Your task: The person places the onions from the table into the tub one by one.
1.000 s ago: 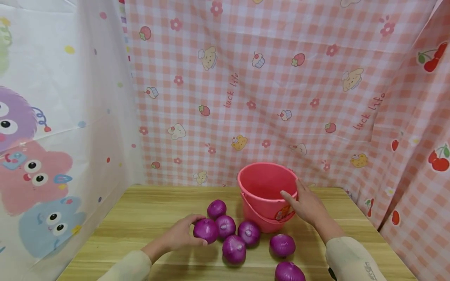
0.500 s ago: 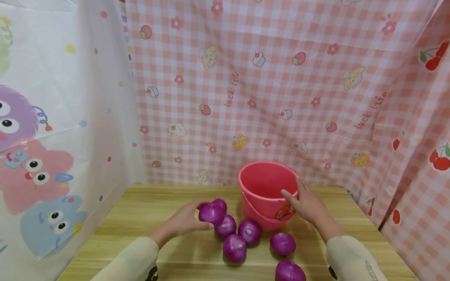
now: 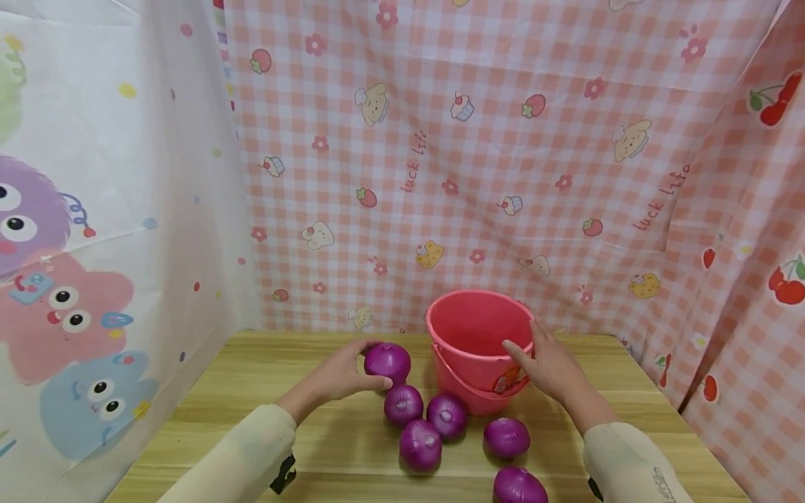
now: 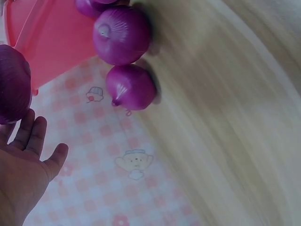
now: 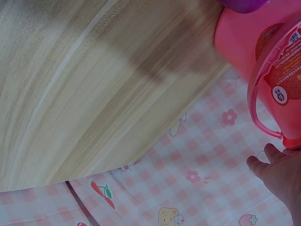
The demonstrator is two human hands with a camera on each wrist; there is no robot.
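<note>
**Touching a pink bucket (image 3: 465, 370), holding a purple onion (image 3: 388, 362)**

A checked curtain (image 3: 390, 175) hangs behind a wood-grain worktop (image 3: 264, 370). The bucket stands upright near the far edge, its handle (image 5: 252, 94) hanging down the side, which leaves the mouth unobstructed. From the right, the right hand (image 3: 550, 363) rests against the rim, its visible fingers extended rather than wrapped (probably to keep so light a thing from sliding). The left hand (image 3: 339, 377) has fingers and thumb round the held onion, left of the bucket; that sideways grip seems to suit a smooth, round thing, which appears lifted. Before the bucket sit three clustered onions (image 3: 420, 446), with two separate onions (image 3: 506, 438) farther right, presumably spread within reach. Another, the far onion (image 4: 134, 88), is mostly hidden in the head view behind the held one.
</note>
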